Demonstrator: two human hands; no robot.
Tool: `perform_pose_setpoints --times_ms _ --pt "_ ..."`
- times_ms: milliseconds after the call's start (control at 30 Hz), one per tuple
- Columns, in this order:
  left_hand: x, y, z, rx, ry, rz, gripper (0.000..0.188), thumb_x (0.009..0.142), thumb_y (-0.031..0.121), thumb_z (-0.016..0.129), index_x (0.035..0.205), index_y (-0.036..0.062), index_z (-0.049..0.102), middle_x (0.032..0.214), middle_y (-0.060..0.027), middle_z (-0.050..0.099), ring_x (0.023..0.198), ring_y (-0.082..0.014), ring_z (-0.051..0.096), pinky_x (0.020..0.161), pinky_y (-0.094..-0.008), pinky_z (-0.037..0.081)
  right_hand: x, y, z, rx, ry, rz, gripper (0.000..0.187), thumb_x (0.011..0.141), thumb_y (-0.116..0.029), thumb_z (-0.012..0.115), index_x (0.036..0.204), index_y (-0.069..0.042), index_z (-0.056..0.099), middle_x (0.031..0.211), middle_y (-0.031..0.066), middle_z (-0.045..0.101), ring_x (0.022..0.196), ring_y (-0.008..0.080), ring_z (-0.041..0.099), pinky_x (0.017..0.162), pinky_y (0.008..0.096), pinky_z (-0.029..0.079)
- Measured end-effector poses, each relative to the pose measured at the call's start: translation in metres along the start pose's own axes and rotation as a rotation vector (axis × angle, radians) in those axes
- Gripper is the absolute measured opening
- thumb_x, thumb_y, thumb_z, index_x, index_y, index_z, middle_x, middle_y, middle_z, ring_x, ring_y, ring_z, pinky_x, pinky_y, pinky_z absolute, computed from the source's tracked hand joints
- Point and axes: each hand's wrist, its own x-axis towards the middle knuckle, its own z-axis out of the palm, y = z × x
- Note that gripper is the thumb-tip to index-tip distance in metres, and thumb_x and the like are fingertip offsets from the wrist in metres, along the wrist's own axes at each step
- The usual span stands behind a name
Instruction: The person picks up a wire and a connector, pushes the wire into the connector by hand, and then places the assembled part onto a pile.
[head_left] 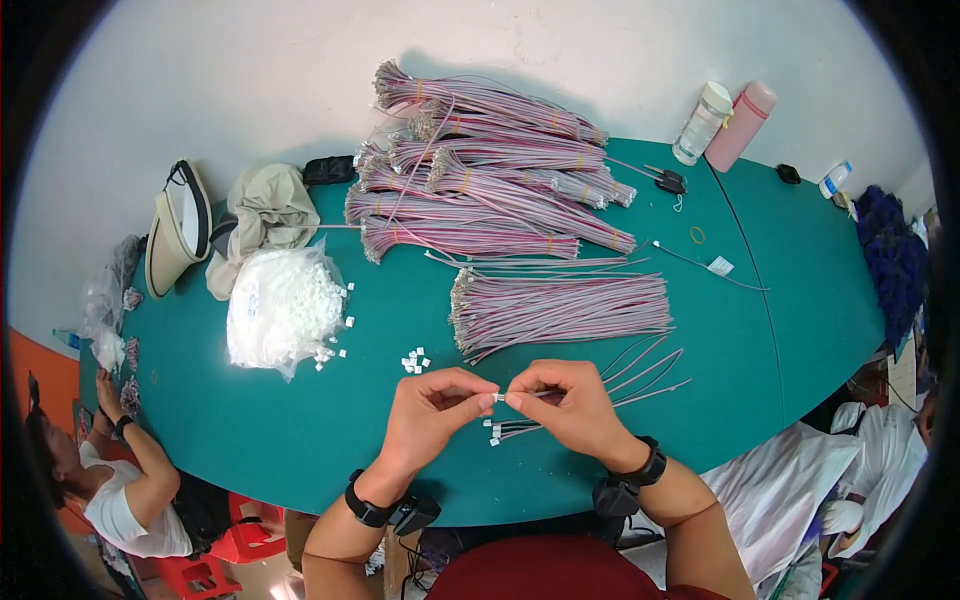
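In front of me, at the table's near edge, both hands meet fingertip to fingertip. My left hand (430, 412) is closed in a pinch on a small white connector (499, 397). Opposite it, my right hand (578, 408) pinches the end of a thin cable just beside that connector; how far the cable is inside cannot be made out. Several cables with white connectors (494, 432) on their ends lie under and beside my right hand. A few loose white connectors (414, 360) are scattered beyond my left hand. Past both hands lies a spread bundle of grey-pink cables (565, 308).
Tied cable bundles (490, 180) are piled at the back of the green table (390, 465). Left of them are a bag of white connectors (283, 308), beige cloth (272, 205) and a visor cap (180, 230). Two bottles (742, 125) stand back right. Another person (135, 490) sits at left.
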Motion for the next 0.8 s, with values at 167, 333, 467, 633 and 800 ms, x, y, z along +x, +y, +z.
perform_pose_setpoints --times_ms 167,333,467,633,800 --pt "-0.0006 0.0025 -0.0008 0.032 -0.006 -0.048 0.011 0.083 -0.001 0.070 0.093 -0.0040 0.069 0.086 -0.0089 0.067 0.075 -0.0140 0.064 0.071 -0.0242 0.052 0.0004 -0.0038 -0.0015 -0.062 -0.020 -0.034 0.004 0.083 -0.002 0.069 0.083 0.002 0.067 0.072 -0.0016 0.058 0.060 0.0017 0.042 0.050 0.0197 0.030" --pt "-0.0007 0.0024 0.0005 0.020 0.000 -0.044 0.011 0.083 -0.001 0.070 0.093 -0.0037 0.069 0.086 -0.0085 0.067 0.074 -0.0136 0.064 0.071 -0.0239 0.052 0.0007 -0.0017 -0.0016 -0.070 -0.029 -0.035 0.004 0.083 -0.002 0.069 0.083 0.002 0.066 0.071 -0.0018 0.057 0.060 0.0019 0.042 0.049 0.0203 0.030" --pt "-0.0007 0.0012 0.0007 0.029 0.004 -0.024 0.011 0.083 -0.001 0.070 0.093 -0.0037 0.069 0.086 -0.0086 0.067 0.075 -0.0136 0.064 0.071 -0.0239 0.052 0.0003 -0.0040 -0.0001 -0.146 -0.009 -0.096 0.004 0.082 -0.002 0.069 0.083 0.000 0.066 0.071 -0.0009 0.057 0.058 0.0030 0.042 0.048 0.0208 0.030" --pt "0.0000 -0.0011 0.0017 0.030 0.009 -0.003 0.010 0.082 -0.001 0.070 0.092 -0.0038 0.070 0.086 -0.0086 0.067 0.075 -0.0135 0.064 0.070 -0.0240 0.052 -0.0004 -0.0067 0.0022 -0.250 0.016 -0.185 0.003 0.081 -0.003 0.069 0.083 -0.002 0.067 0.070 0.0013 0.057 0.056 0.0055 0.044 0.048 0.0215 0.032" --pt "0.0007 0.0008 0.0029 -0.034 0.034 -0.082 0.010 0.082 -0.001 0.070 0.092 -0.0040 0.070 0.084 -0.0086 0.067 0.074 -0.0137 0.065 0.070 -0.0240 0.053 -0.0012 -0.0060 0.0037 -0.278 0.037 -0.218 0.003 0.082 -0.003 0.068 0.084 -0.002 0.067 0.070 0.0021 0.057 0.055 0.0073 0.046 0.048 0.0223 0.034"
